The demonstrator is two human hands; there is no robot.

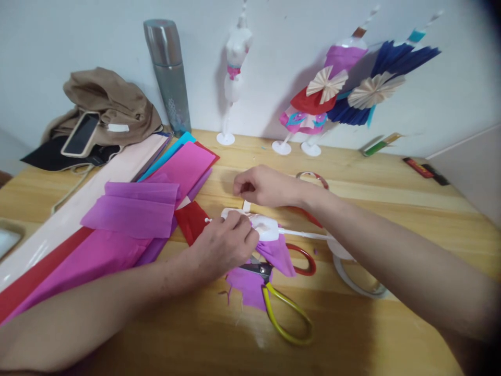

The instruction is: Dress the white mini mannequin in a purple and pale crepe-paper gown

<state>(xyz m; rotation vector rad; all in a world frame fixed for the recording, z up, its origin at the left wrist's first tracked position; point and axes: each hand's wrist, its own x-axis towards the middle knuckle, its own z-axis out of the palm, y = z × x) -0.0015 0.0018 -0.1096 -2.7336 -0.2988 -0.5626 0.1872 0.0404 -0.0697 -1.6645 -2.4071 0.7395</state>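
My left hand [225, 245] is closed on a small white mannequin [266, 227] that lies on its side on the wooden table [391, 198]. A scrap of purple crepe paper [277, 255] is draped at the mannequin's waist. My right hand [266, 186] hovers just above it, its fingers pinched on a short white strip [246, 206]. The mannequin's thin white stand rod [305, 235] points right.
Yellow-handled scissors [285, 313] and red-handled scissors [305, 256] lie below my hands. Sheets of purple, pink, red and blue crepe paper [133, 209] lie at left. A tape roll [360, 277] sits at right. Dressed mannequins [324, 94], a bare one [235, 68], a steel flask [168, 73] and a bag with a phone [82, 133] stand behind.
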